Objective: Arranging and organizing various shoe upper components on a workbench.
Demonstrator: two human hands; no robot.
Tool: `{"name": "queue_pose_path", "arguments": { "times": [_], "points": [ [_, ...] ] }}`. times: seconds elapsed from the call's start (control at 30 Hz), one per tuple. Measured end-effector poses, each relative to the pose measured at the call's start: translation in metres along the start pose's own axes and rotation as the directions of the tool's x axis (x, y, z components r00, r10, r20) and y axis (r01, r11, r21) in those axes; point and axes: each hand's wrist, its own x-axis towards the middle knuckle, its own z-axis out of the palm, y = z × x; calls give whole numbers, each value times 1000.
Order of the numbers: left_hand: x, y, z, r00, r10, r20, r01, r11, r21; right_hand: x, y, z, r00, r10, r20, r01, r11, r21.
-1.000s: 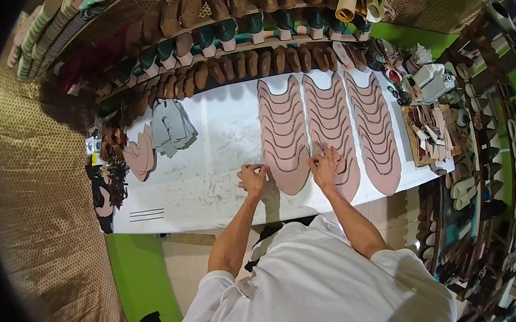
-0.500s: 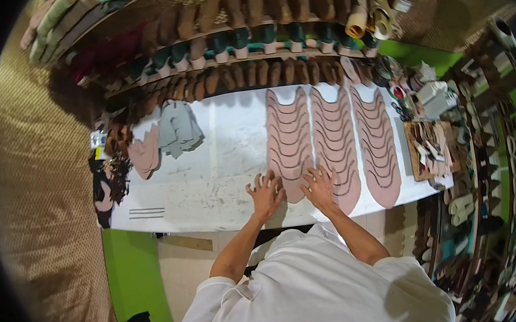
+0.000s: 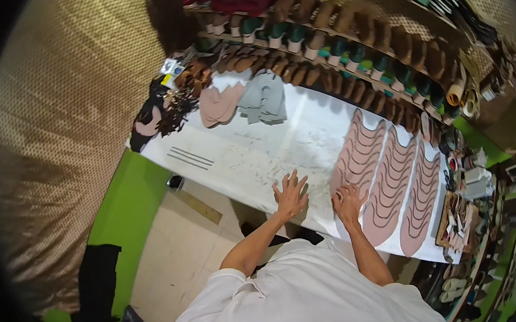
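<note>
Three rows of overlapping pink shoe-part pieces with dark curved edges lie on the white table (image 3: 238, 153): a left row (image 3: 357, 157), a middle row (image 3: 390, 179) and a right row (image 3: 421, 195). My right hand (image 3: 350, 203) rests at the near end of the left row, its fingers slightly bent and apart, covering part of the last pieces. On the bare white surface left of that row, my left hand (image 3: 291, 196) is spread palm down, holding nothing.
Grey cut pieces (image 3: 262, 98) and pink cut pieces (image 3: 221, 104) lie at the far left, with thin dark strips (image 3: 189, 157) nearer me. Racks of brown shoes (image 3: 376, 31) line the back. A board of tools and scraps (image 3: 456, 219) sits at the right end.
The view has turned toward the left. My left hand has moved off the left pink row onto bare table, and my right hand has shifted left onto that row's near end.
</note>
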Motion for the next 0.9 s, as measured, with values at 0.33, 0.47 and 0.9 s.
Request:
{"name": "queue_pose_path", "arguments": {
  "times": [0.33,0.47,0.9],
  "points": [
    [-55,-168,-108,971,-178,-157,165,982,-93,14,-187,93,965,-248,89,228,954,193],
    [-71,-227,-150,960,-238,-151,230,971,-67,15,-255,119,954,-273,125,239,942,235],
    [-39,-314,-214,977,-198,-75,191,978,-89,114,-345,173,929,-345,135,327,935,140]
  ]
}}
